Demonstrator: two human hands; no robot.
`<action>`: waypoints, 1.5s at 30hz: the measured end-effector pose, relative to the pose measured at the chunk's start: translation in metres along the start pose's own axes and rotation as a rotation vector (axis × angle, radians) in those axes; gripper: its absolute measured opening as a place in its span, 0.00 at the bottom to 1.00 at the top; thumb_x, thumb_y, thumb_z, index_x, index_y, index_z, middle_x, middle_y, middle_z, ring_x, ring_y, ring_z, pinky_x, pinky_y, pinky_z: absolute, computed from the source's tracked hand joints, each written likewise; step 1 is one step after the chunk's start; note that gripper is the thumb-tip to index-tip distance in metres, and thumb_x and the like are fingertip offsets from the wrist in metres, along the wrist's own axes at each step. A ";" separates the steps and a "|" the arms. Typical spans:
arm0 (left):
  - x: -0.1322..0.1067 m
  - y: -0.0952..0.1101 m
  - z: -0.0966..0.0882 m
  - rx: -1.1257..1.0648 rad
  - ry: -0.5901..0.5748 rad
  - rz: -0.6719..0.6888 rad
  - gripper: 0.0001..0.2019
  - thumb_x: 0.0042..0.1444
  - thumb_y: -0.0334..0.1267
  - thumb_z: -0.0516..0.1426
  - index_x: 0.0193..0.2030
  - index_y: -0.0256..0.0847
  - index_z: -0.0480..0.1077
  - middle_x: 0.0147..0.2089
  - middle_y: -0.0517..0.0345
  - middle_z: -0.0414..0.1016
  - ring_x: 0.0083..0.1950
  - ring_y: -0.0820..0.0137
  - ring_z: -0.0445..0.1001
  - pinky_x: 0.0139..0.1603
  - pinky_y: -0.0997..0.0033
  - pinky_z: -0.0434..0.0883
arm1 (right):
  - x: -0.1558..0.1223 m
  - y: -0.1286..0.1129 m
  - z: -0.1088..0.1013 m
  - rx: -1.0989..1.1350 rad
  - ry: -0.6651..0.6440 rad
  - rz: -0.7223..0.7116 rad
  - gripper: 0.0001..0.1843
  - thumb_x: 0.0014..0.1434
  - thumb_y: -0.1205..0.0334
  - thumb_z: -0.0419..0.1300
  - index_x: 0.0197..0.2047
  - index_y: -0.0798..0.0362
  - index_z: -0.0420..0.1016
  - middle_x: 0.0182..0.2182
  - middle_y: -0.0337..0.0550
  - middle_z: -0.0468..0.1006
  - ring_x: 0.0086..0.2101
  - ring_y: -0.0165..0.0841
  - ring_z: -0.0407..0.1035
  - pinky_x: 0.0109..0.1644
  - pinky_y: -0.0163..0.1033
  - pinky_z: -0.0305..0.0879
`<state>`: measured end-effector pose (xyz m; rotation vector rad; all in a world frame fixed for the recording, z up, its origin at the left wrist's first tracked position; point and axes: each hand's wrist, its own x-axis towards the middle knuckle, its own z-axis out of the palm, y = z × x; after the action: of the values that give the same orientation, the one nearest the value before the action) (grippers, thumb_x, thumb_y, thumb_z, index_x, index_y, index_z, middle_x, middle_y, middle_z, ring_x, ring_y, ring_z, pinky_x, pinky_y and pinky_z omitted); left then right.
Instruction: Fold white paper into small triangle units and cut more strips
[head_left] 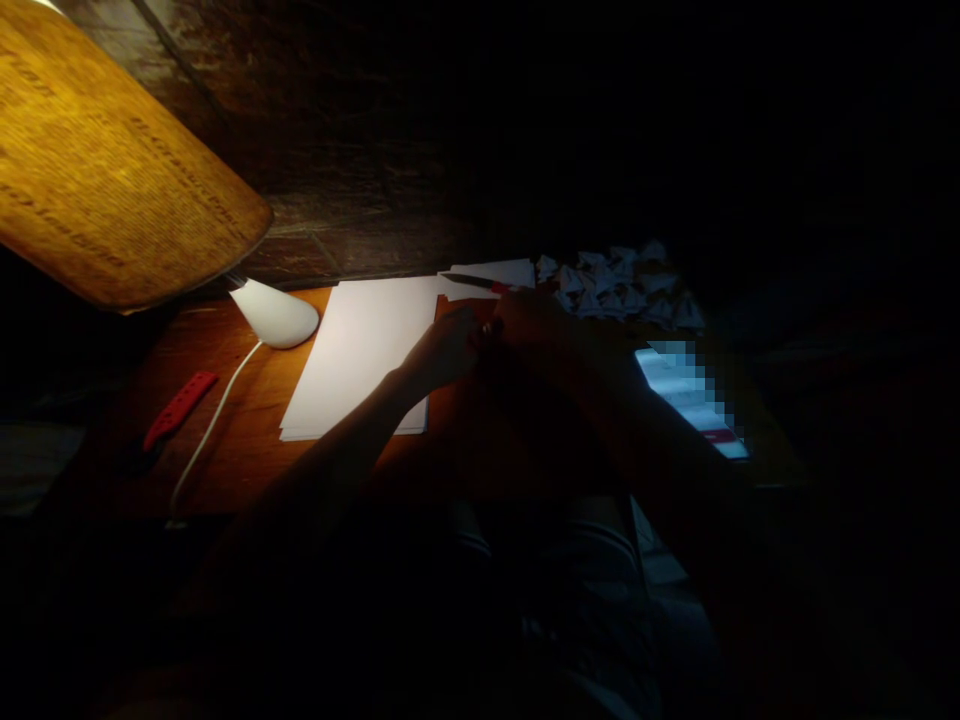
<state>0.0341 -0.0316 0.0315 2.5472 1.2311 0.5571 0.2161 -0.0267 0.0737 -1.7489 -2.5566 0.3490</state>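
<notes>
My left hand (448,348) is over the right edge of a stack of white paper sheets (360,340), its fingers curled in. Close against its fingertips is my right hand (529,325), also closed and mostly in shadow. Whatever lies between the fingers is too dark to make out. Just beyond the hands is a knife (471,283) with a dark blade and a red handle, near smaller white sheets (517,270). I cannot tell whether my right hand touches its handle. Several small folded paper pieces (607,280) are heaped past my right hand.
A lit lamp with a woven shade (127,170) and white base (277,315) stands at the left, its cord (217,420) crossing the wooden table (247,460). A red object with holes (180,408) lies near it. A glowing phone (686,395) lies beside my right forearm.
</notes>
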 end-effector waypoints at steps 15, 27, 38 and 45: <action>-0.003 0.006 0.007 -0.019 0.086 0.024 0.11 0.63 0.28 0.54 0.34 0.39 0.77 0.39 0.51 0.78 0.40 0.65 0.78 0.43 0.62 0.77 | -0.018 0.014 0.013 0.118 0.051 -0.061 0.14 0.71 0.57 0.62 0.44 0.55 0.88 0.46 0.55 0.86 0.42 0.41 0.78 0.43 0.40 0.65; 0.006 -0.008 0.008 -0.026 0.009 -0.029 0.05 0.57 0.30 0.57 0.33 0.40 0.74 0.39 0.52 0.79 0.40 0.63 0.77 0.42 0.62 0.77 | -0.024 0.020 0.019 0.051 0.127 -0.196 0.15 0.70 0.55 0.61 0.46 0.57 0.85 0.47 0.54 0.82 0.44 0.41 0.74 0.44 0.42 0.61; 0.014 0.006 0.000 0.045 -0.121 -0.197 0.05 0.55 0.28 0.57 0.33 0.38 0.75 0.37 0.53 0.79 0.41 0.64 0.78 0.42 0.67 0.73 | -0.035 0.014 0.018 -0.015 0.180 -0.182 0.15 0.72 0.62 0.57 0.48 0.58 0.85 0.51 0.54 0.81 0.47 0.41 0.73 0.48 0.44 0.62; 0.015 0.016 -0.006 0.034 -0.106 -0.235 0.05 0.54 0.28 0.57 0.31 0.39 0.74 0.36 0.53 0.78 0.41 0.63 0.77 0.44 0.66 0.72 | -0.034 0.009 0.017 -0.013 0.151 -0.093 0.21 0.77 0.56 0.52 0.50 0.60 0.83 0.51 0.58 0.81 0.48 0.42 0.74 0.47 0.43 0.62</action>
<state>0.0510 -0.0294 0.0460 2.3782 1.4845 0.3474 0.2344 -0.0580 0.0585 -1.5875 -2.5270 0.1890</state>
